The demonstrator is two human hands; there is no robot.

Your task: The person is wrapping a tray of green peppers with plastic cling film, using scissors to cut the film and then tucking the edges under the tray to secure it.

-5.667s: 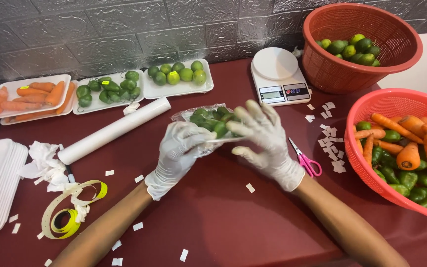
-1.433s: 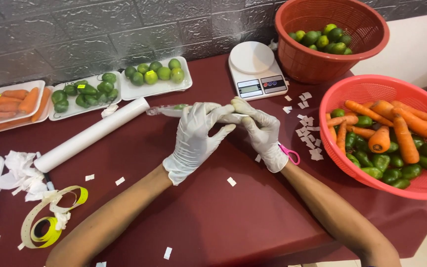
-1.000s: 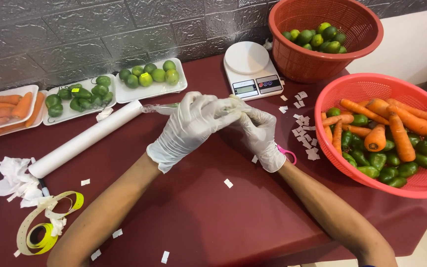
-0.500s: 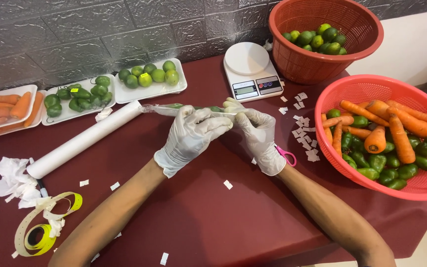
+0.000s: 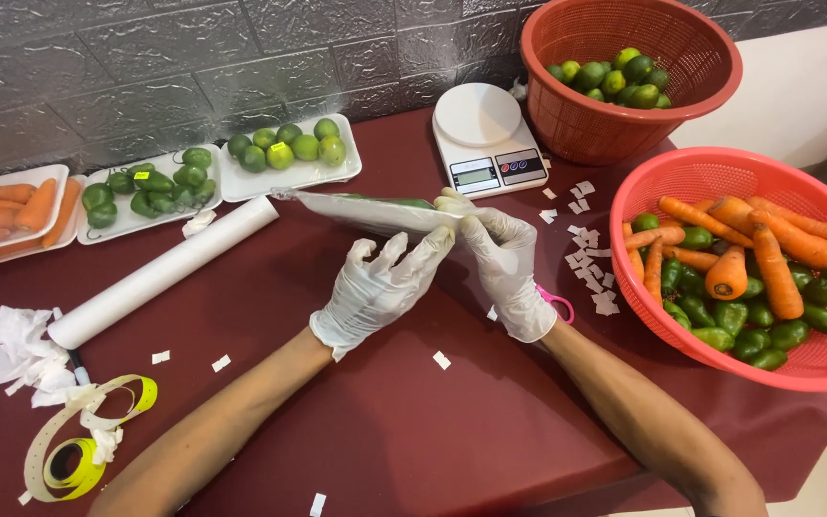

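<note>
Trays [image 5: 291, 177] sit upper left on the tabletop [image 5: 413, 421], the scale [image 5: 485, 139] upper middle, 2 baskets [image 5: 624, 134] at right.

bright, even indoor light; soft shadows, slight edge distortion

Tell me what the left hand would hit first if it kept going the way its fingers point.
The left hand points up and right, so it would first meet the wrapped tray held just above its fingertips. Beyond that stands the scale, though depth is hard to judge.
</note>
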